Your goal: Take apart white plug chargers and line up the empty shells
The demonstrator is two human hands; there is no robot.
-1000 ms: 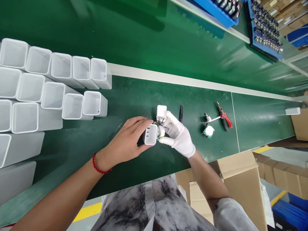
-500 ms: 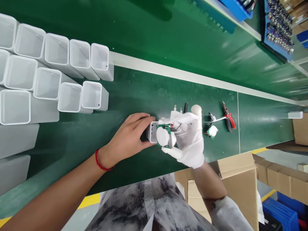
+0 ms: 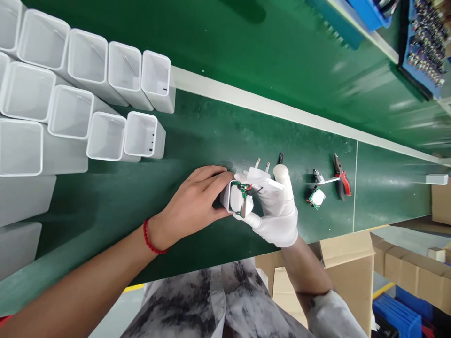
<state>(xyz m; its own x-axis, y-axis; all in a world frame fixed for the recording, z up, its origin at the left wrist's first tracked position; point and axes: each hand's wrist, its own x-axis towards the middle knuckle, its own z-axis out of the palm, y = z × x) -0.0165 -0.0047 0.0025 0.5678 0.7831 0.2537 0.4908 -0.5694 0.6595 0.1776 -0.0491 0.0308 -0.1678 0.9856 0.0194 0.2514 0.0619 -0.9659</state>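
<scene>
My bare left hand [image 3: 197, 199] is wrapped round a small white plastic housing [image 3: 226, 197] that lies on its side above the green bench. My right hand [image 3: 276, 211], in a white glove, grips a green circuit board [image 3: 243, 203] with a round white part on its face. The board sits at the mouth of the housing; how deep it reaches inside is hidden. A white two-pin plug piece [image 3: 260, 176], with thin red and black wires near it, rests over the gloved fingers.
Rows of white open-topped housings [image 3: 105, 136] stand at the left. Toward the right lie red-handled pliers [image 3: 341, 180], another circuit board [image 3: 316, 198] with a plug, and a black tool [image 3: 281, 158]. Cardboard boxes [image 3: 347, 253] stand by the front edge; a blue bin [image 3: 371, 14] is at the back.
My right hand has brought the circuit board left, into the mouth of the housing. My left hand still holds the housing. The whole view has shifted slightly.
</scene>
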